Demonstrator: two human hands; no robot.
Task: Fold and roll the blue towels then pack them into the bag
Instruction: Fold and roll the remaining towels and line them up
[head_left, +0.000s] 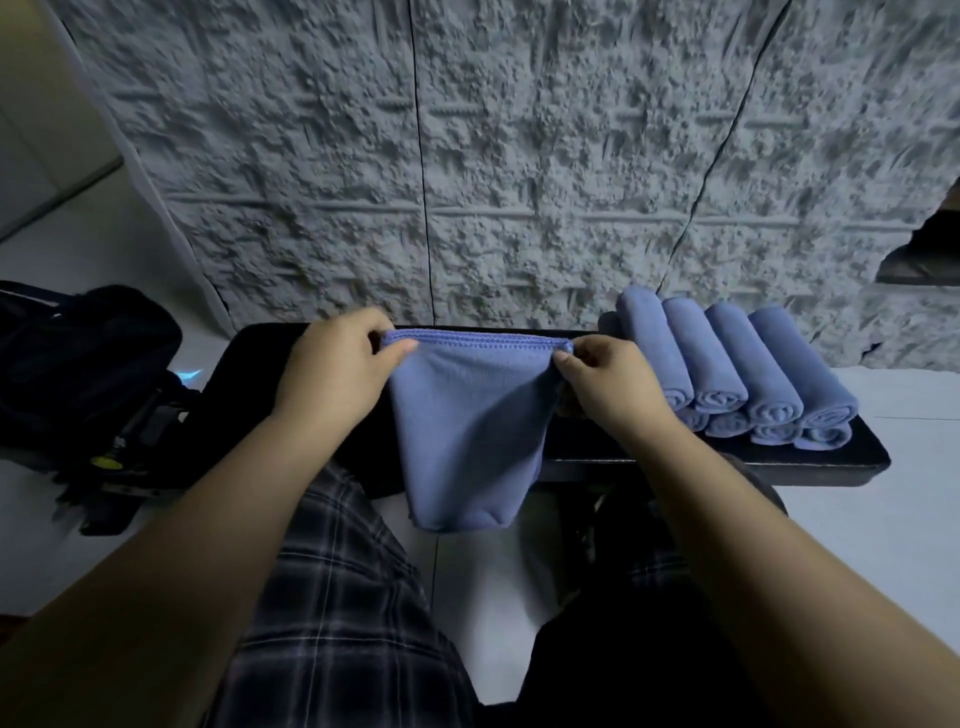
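A folded blue towel (467, 431) is pinched at its top corners by the left hand (337, 364) and right hand (608, 379); rolled towels (727, 369) are stacked right of it.

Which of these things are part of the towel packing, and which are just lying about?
Part of the job:
- folded blue fleece towel, pinched at its top corners by the left hand and right hand
- stack of rolled blue towels
- black fabric bag
- black padded bench

Just lying about:
- grey textured stone-pattern wall
- white floor
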